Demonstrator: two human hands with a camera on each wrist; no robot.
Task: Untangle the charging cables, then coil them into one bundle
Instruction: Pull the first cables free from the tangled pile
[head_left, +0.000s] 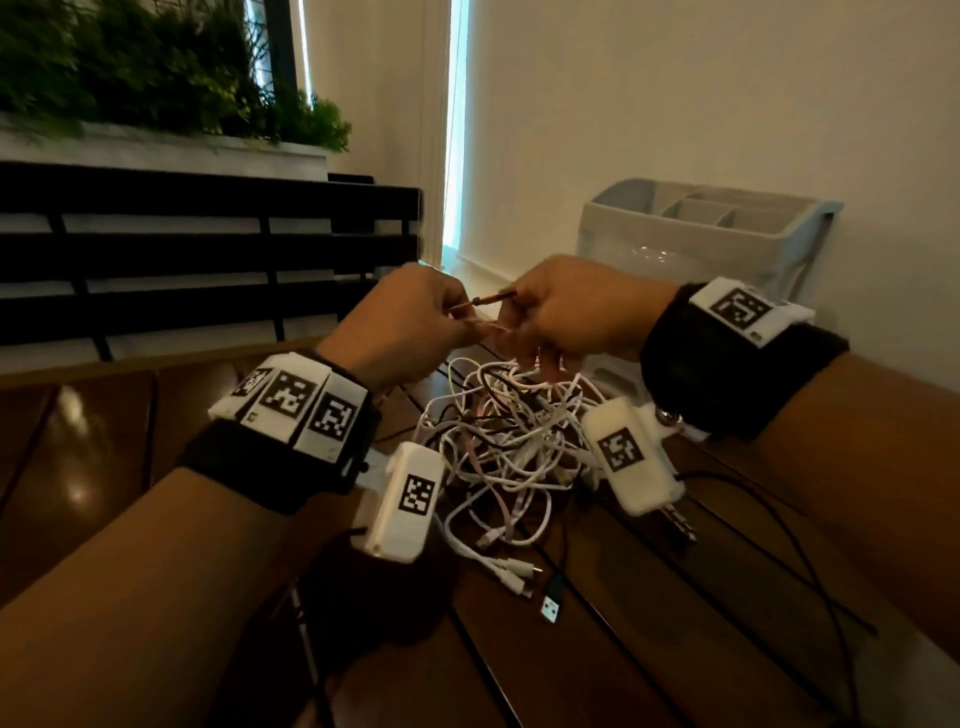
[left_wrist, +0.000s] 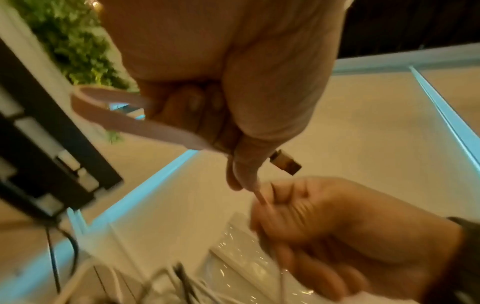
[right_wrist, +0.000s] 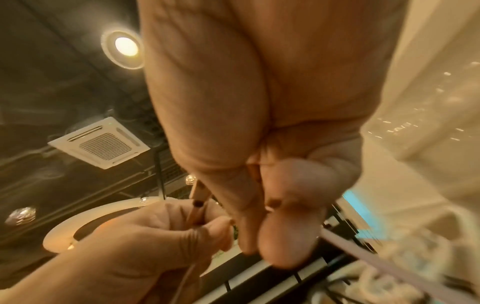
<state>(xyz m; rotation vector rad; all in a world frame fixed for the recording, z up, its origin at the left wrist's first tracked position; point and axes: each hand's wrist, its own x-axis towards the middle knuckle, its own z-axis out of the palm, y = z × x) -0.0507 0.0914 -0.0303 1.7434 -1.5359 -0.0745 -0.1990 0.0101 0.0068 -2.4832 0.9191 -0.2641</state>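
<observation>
While the cable tangle (head_left: 506, 441) is still sitting knotted below, left hand (head_left: 402, 325) and right hand (head_left: 569, 312) are both pinching the pink cable (left_wrist: 135, 123) above it; untangling step, next needing it drawn free of the tangle

The head view looks down from above; both wrist views look up, very close, sharing the flat pink cable (left_wrist: 145, 127) at centre frame.

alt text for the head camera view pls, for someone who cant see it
Two hands, left hand and right hand, are raised above a wooden table, each pinching one pink cable between them. Below them lies a tangled pile of cables, mostly white, and a grey plastic organizer stands behind by the wall.
</observation>
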